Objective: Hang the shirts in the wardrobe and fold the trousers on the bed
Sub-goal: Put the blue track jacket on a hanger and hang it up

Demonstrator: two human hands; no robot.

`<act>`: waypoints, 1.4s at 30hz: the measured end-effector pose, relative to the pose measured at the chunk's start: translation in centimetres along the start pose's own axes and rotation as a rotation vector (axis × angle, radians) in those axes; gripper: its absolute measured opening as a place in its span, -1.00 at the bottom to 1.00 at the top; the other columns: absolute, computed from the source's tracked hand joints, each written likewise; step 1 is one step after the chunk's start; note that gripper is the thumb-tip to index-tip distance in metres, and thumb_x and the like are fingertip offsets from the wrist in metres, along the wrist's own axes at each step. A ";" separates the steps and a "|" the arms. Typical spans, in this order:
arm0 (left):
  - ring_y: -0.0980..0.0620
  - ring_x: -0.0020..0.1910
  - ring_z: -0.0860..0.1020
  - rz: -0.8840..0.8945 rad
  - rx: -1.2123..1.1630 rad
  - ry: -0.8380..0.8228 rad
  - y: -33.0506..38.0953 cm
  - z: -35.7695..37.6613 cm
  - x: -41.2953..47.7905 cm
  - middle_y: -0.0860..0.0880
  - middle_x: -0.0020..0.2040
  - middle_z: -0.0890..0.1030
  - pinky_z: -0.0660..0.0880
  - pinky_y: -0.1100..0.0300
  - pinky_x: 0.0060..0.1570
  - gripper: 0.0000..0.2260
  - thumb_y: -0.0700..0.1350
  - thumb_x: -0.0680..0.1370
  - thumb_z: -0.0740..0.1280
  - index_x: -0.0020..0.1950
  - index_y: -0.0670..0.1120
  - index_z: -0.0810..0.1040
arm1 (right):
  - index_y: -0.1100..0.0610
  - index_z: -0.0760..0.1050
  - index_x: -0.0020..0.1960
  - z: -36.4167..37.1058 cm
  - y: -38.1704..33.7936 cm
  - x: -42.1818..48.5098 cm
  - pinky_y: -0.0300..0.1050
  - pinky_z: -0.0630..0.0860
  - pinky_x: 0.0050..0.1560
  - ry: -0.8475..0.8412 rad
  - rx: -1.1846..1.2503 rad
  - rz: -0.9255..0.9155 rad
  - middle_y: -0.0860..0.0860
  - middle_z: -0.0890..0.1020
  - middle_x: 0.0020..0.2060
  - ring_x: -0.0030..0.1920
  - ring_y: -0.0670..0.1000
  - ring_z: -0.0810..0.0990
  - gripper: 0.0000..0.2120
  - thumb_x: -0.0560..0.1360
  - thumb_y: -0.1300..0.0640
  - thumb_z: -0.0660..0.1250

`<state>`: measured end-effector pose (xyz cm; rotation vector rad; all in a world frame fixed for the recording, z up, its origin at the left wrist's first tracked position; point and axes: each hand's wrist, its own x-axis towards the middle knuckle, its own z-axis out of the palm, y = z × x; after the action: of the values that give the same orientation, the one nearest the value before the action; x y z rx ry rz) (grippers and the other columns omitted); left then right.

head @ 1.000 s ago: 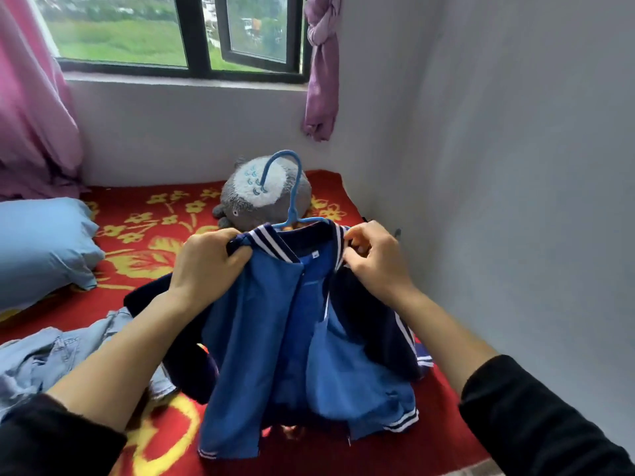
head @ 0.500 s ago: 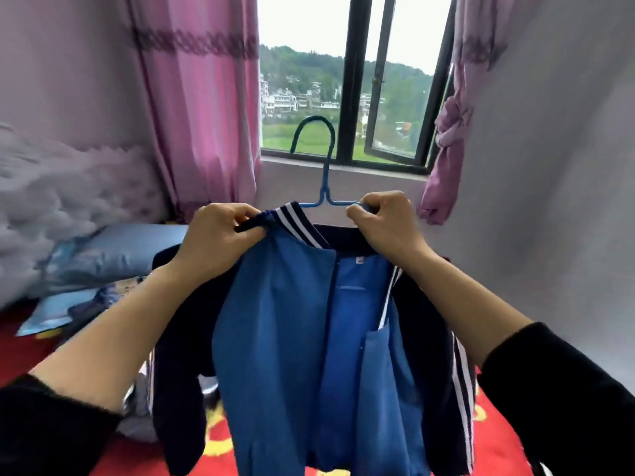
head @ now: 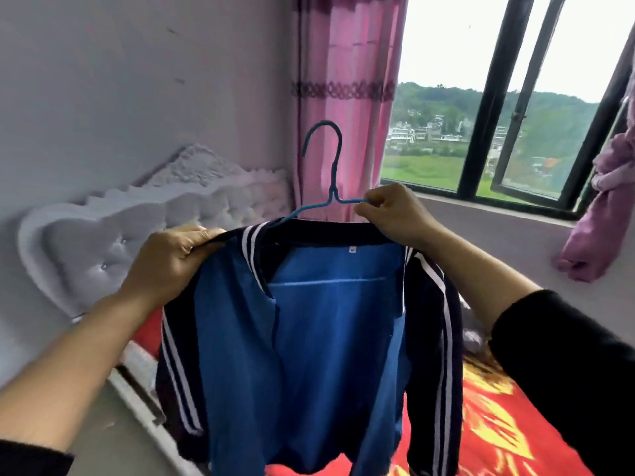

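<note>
Left hand [head: 171,266] grips the blue, white-striped navy-sleeved shirt [head: 309,345] at its shoulder; right hand [head: 395,214] pinches the thin blue wire hanger [head: 331,187], seemingly the collar too, above the red floral bed [head: 498,424].

**Clearance Around the Two-Hand Grip**

The left hand [head: 171,266] grips the shirt [head: 309,338] at its shoulder, and the right hand [head: 395,214] pinches the hanger [head: 331,173].

- **Above the grip:** the hook stands in open air.
- **Beyond the grip:** a pink curtain [head: 343,97] hangs behind the hook, with the window frame [head: 481,115] to its right.
- **Left of the grip:** a padded headboard [head: 137,235] and the wall [head: 137,80] stand apart from the left hand.
- **Below the grip:** the hanging shirt blocks passage, with the bed [head: 498,424] beneath it.
- **Right of the grip:** a knotted curtain [head: 604,207] hangs well apart.
</note>
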<state>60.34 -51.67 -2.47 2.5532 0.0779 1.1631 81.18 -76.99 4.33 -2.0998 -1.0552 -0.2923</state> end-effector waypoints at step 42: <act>-0.04 -0.49 0.39 -0.491 0.585 0.420 -28.7 -42.6 -26.3 -0.05 -0.53 0.37 0.27 0.26 -0.53 -0.69 0.19 0.55 0.21 -0.26 0.03 0.46 | -0.01 0.38 -0.15 48.1 -50.0 3.0 -0.05 0.31 -0.17 -0.119 0.126 -0.798 -0.07 0.46 -0.24 -0.21 0.02 0.43 -0.84 0.48 -0.06 0.31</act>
<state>13.70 -17.73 -4.71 2.4388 1.2266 1.6004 38.92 -22.17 -1.07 -1.5113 -1.9004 -0.4675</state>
